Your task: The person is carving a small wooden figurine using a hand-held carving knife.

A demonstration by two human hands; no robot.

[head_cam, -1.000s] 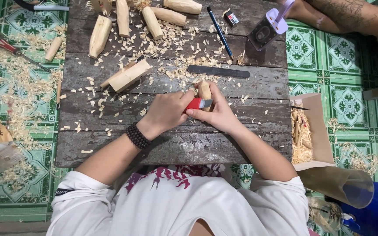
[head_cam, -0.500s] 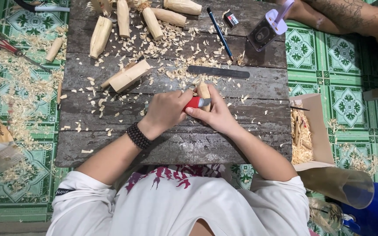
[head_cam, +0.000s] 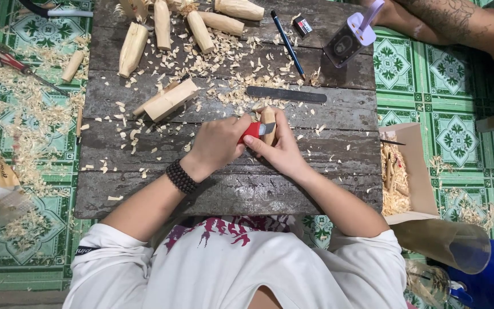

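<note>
My left hand (head_cam: pixel 217 146), with a dark bead bracelet on its wrist, grips a red-handled carving knife (head_cam: pixel 251 131). The blade rests against a small pale wooden piece (head_cam: pixel 268 118). My right hand (head_cam: pixel 280 150) holds that piece upright on the dark plank worktop (head_cam: pixel 144 189), fingers wrapped round its lower part. Both hands touch at the middle of the board. Pale wood shavings lie scattered around them.
Several rough-carved wooden pieces (head_cam: pixel 201 30) lie at the board's far edge, with a wood block (head_cam: pixel 170 98), a black flat file (head_cam: pixel 286 94) and a pencil (head_cam: pixel 286 36) nearer. A cardboard box of shavings (head_cam: pixel 415 149) sits right. Another person's arm (head_cam: pixel 458 23) lies top right.
</note>
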